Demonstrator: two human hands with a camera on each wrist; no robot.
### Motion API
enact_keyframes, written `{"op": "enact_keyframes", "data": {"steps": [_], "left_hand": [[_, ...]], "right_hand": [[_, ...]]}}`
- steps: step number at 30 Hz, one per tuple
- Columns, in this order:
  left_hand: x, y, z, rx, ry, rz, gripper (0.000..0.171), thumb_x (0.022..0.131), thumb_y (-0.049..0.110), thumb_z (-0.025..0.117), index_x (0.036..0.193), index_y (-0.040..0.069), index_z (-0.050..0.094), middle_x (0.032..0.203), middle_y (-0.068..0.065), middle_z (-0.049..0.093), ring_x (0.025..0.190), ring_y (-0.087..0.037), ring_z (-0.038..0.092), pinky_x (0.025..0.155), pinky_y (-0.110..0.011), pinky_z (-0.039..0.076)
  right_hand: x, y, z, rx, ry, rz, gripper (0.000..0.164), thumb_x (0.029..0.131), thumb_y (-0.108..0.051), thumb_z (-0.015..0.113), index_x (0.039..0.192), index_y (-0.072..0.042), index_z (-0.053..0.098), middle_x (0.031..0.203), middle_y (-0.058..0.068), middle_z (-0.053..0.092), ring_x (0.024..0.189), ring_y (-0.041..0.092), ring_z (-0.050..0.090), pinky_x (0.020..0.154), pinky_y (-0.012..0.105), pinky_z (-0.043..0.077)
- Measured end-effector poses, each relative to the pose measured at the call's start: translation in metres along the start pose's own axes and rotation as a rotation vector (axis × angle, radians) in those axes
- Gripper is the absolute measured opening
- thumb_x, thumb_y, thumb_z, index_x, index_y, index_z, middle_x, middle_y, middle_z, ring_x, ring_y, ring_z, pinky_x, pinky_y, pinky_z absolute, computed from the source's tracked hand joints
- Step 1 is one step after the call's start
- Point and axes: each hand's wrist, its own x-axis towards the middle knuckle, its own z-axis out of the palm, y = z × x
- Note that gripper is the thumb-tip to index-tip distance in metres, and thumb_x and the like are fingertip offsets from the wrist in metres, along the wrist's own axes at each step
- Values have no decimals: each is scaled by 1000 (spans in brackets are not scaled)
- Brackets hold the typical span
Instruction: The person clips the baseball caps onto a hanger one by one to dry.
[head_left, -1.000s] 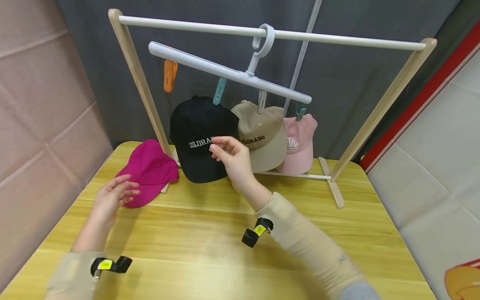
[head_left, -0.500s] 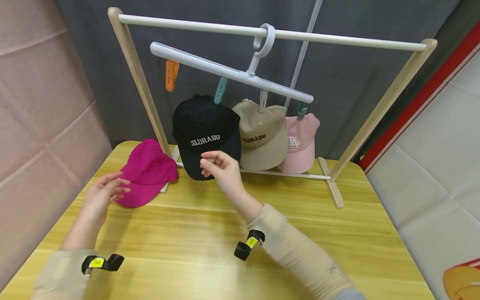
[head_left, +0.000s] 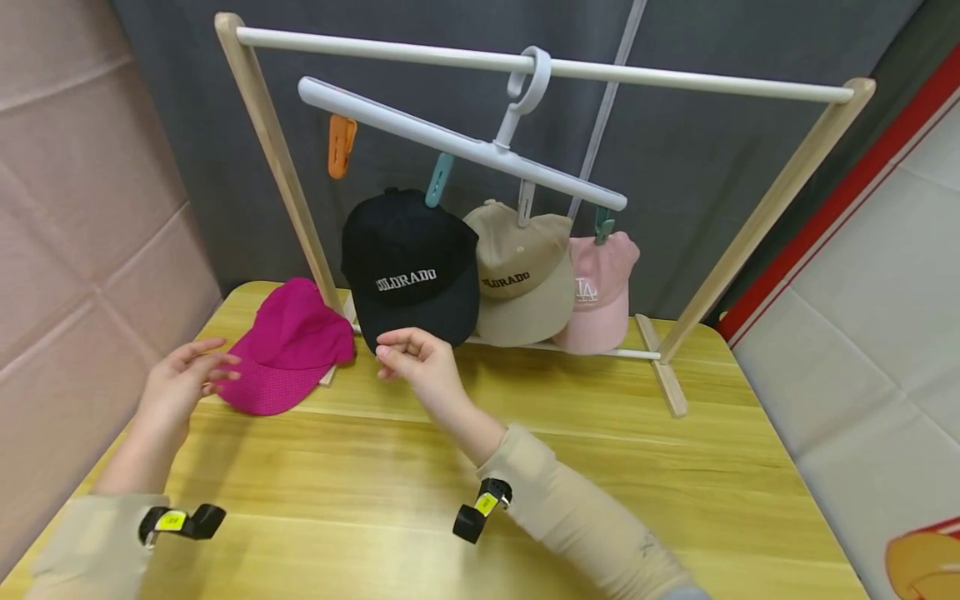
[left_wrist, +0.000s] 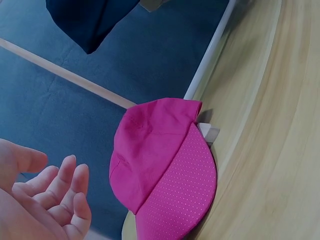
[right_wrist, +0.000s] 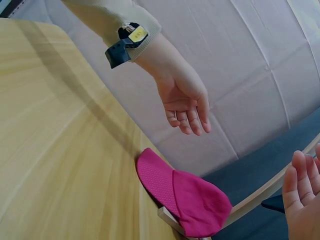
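Note:
A magenta baseball cap [head_left: 288, 342] with a dotted brim rests on the table at the left foot of the rack. My left hand [head_left: 176, 379] hovers beside it with relaxed fingers and holds nothing; in the left wrist view the palm and loose fingers [left_wrist: 65, 192] show apart from the cap. In front of a black cap's brim is my right hand [head_left: 420, 367], loosely bent and holding nothing. The black cap [head_left: 408, 250], a beige cap [head_left: 525, 275] and a light pink cap [head_left: 597, 292] hang from clips on a tilted white hanger [head_left: 450, 143].
The hanger hooks over the white top bar [head_left: 390, 52] of a wooden-legged rack. An orange clip [head_left: 341, 147] hangs at its raised left end with no cap in it. Padded walls flank the wooden table [head_left: 360, 500], and a grey curtain [head_left: 697, 150] hangs behind.
Both hands have drifted left and the right one also lower, uncovering the lettering on the black cap. The hanging caps sway slightly. The magenta cap has not moved.

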Motion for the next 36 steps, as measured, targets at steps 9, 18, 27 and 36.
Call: {"op": "enact_keyframes", "data": {"steps": [9, 18, 27, 36], "left_hand": [[-8, 7, -4, 24, 9, -30, 28, 88, 15, 58, 116, 12, 54, 91, 1, 67, 73, -15, 64, 58, -23, 48], [22, -36, -44, 166, 93, -16, 47, 87, 28, 60, 126, 6, 47, 100, 2, 63, 80, -7, 63, 59, -19, 49], [-4, -2, -25, 328, 106, -112, 42, 89, 37, 54, 124, 14, 51, 96, 17, 59, 84, 1, 58, 63, -19, 44], [-55, 52, 20, 359, 55, -151, 6, 93, 27, 48, 95, 33, 48, 84, 28, 50, 77, 8, 48, 62, -18, 42]], "right_hand": [[-9, 14, 5, -31, 20, 145, 19, 82, 3, 61, 98, 12, 59, 78, 20, 61, 57, 12, 59, 59, 29, 52], [-12, 32, 11, 15, 30, 300, 18, 81, 3, 61, 97, 12, 60, 75, 11, 64, 58, 14, 60, 60, 30, 52], [-16, 52, 12, -11, 4, 413, 18, 81, 2, 61, 97, 10, 60, 80, 15, 64, 68, 23, 65, 68, 38, 51], [-24, 62, 8, 37, 0, 468, 19, 81, 2, 61, 98, 10, 60, 79, 10, 64, 72, 23, 64, 73, 41, 50]]}}
